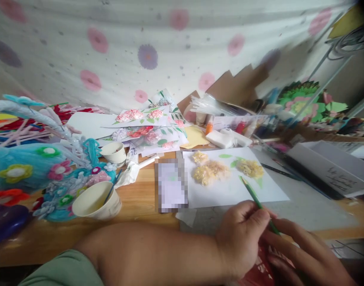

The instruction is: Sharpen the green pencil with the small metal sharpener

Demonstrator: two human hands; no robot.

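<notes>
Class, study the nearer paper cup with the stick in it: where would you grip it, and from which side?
I would grip the side wall of the paper cup just under its rim, coming from the near right over bare table. The craft flowers crowd its left, and the stick leans on the right rim.

The green pencil (251, 192) was thin and long, its painted shaft a bright leaf green; it lay slanted, sharpened tip up and to the left, rear end down and to the right; the tip sat over the lower right part of the white sheet (223, 194), beside a green stroke; the left hand (244, 238) pinched its lower shaft; its rear end was hidden against the right hand (301, 254)
</notes>
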